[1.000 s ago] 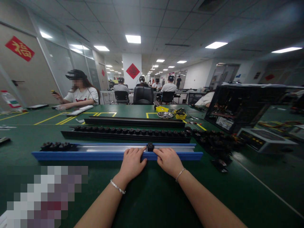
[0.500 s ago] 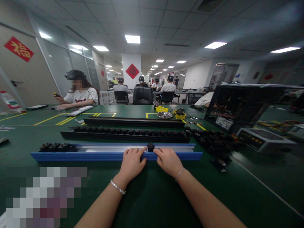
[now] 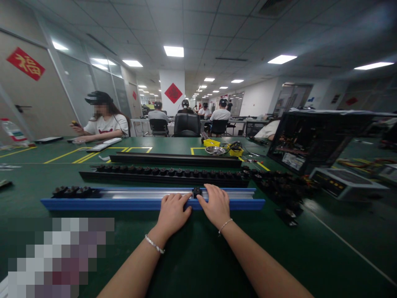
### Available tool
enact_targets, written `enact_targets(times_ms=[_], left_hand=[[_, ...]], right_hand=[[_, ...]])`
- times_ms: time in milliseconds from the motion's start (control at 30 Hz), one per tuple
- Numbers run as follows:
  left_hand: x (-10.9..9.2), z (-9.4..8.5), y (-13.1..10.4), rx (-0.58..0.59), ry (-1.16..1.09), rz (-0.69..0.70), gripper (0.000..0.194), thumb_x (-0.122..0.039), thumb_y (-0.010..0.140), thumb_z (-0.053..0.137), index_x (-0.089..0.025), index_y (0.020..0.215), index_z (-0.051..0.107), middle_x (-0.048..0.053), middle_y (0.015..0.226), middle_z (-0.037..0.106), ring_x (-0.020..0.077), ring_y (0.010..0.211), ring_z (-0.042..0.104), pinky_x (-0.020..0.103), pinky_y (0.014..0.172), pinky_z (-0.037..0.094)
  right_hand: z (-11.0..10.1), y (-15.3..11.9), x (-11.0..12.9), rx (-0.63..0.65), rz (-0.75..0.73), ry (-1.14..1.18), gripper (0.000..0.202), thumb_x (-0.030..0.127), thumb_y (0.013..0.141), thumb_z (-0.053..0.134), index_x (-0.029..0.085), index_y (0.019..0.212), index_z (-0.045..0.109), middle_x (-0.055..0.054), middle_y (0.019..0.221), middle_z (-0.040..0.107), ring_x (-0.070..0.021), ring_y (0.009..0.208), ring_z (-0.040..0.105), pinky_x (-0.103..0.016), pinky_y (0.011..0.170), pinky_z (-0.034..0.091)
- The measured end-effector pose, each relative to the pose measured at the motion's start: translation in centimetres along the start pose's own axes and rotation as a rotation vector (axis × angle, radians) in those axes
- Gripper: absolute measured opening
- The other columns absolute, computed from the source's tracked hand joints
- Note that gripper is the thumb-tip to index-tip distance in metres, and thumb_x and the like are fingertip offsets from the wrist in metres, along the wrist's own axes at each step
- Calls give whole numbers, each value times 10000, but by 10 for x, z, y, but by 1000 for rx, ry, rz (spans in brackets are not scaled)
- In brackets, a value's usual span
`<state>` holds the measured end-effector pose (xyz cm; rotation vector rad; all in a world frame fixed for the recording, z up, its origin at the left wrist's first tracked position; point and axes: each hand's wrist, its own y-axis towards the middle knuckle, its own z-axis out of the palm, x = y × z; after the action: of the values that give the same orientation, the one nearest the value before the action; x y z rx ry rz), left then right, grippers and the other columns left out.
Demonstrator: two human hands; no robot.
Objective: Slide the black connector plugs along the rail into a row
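Observation:
A long blue rail (image 3: 124,205) with a silver channel inside lies across the table before me. In its channel sits a small black socket-like block (image 3: 196,191), between my two hands. My left hand (image 3: 173,211) is closed over the rail's front wall, thumb in front, index fingertip against the block's left side. My right hand (image 3: 216,205) rests over the rail on the block's right, its thumb at the block and its fingers stretched apart from the thumb towards the far wall. Several similar black blocks (image 3: 72,191) fill the rail's left end.
Behind lie a black rail (image 3: 164,179) filled with black blocks and another black rail (image 3: 173,159). At right are a pile of black parts (image 3: 283,184), a power supply (image 3: 344,182) and a computer case (image 3: 319,138). A person (image 3: 105,120) sits at far left.
My right hand has turned more upright and moved slightly left, its fingers now reaching over the rail instead of pointing at the block. My left hand and the rail look nearly the same.

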<state>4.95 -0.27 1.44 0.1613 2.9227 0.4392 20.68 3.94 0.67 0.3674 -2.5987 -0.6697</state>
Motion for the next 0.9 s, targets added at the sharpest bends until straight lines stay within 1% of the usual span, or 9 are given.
enact_targets(times_ms=[100,233,567,900], left_hand=[[0,0,0,0,10,9,424,-377,817,435,-370,1239,481,20,1015,610,212,997,486,397,923,282],[-1,0,1,1,28,16,411,-375,817,433,-376,1224,493,25,1001,607,216,986,489,402,903,288],[-3,-2,0,21,30,7,431,-374,811,440,-385,1240,472,27,1024,595,222,1013,476,408,919,278],[-1,0,-1,-12,24,32,417,-362,808,450,-366,1223,491,28,1020,596,221,1011,480,403,914,276]], right_hand=[[1,3,9,26,37,-6,402,464,839,443,231,1143,567,-74,1170,598,-227,1130,469,-423,972,231],[0,3,13,-4,41,29,347,463,824,472,260,1074,602,-51,1129,625,-223,1103,485,-428,967,219],[6,1,10,-62,56,40,302,410,825,471,228,1017,616,-58,1099,639,-218,1096,499,-414,977,223],[2,1,10,-62,62,64,273,364,818,484,199,991,617,-72,1100,639,-224,1104,502,-402,979,239]])
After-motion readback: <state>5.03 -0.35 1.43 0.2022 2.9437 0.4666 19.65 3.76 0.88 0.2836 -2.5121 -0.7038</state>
